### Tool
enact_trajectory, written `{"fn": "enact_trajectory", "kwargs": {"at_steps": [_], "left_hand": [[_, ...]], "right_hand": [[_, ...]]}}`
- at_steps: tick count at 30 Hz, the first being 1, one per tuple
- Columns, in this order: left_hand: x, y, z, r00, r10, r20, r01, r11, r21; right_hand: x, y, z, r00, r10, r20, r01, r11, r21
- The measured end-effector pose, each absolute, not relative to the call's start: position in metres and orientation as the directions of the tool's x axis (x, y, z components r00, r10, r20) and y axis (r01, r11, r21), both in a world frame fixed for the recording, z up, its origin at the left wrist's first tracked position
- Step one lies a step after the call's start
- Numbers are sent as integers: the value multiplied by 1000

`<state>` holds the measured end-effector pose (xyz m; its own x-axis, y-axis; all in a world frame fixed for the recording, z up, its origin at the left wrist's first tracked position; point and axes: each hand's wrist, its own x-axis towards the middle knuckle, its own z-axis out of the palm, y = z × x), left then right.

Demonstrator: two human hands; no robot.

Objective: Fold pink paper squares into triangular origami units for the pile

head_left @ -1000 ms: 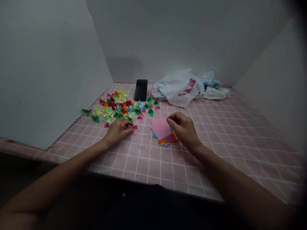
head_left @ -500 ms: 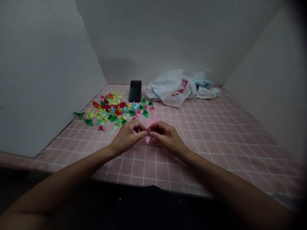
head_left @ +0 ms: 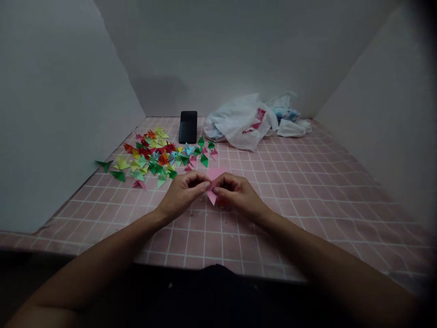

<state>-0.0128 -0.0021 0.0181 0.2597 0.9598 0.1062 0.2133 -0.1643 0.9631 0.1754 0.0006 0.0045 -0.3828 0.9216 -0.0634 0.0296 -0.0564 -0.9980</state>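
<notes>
A small piece of folded pink origami paper (head_left: 211, 197) is pinched between my two hands above the table, one pointed corner hanging down. My left hand (head_left: 184, 192) grips it from the left with thumb and forefinger. From the right, the thumb and curled fingers of my right hand (head_left: 241, 195) close on it too. More flat pink paper (head_left: 217, 172) shows just behind the fingertips; whether it joins the held piece I cannot tell. Something small and colourful peeks out under my right hand, mostly hidden.
Many small folded paper pieces (head_left: 157, 168) in red, green, yellow, blue and pink lie to the left. A black phone (head_left: 188, 127) and a white plastic bag (head_left: 239, 120) are at the back. Pale walls (head_left: 232, 54) enclose the pink checked tablecloth (head_left: 290, 182).
The hanging corner of the pink paper has shifted and looks broader, as the fingers adjust slightly. Both hands keep their pinch. The background has slid a little left and up in view.
</notes>
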Motion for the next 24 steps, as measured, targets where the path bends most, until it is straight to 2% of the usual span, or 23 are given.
{"fn": "enact_trajectory", "kwargs": {"at_steps": [20, 24], "left_hand": [[-8, -5, 14, 219, 968, 121, 201, -166, 965], [-7, -7, 14, 242, 967, 80, 173, -125, 977]], "right_hand": [[172, -4, 4, -375, 926, -33, 21, -27, -999], [172, -3, 5, -347, 937, -40, 1, -42, -999]]}}
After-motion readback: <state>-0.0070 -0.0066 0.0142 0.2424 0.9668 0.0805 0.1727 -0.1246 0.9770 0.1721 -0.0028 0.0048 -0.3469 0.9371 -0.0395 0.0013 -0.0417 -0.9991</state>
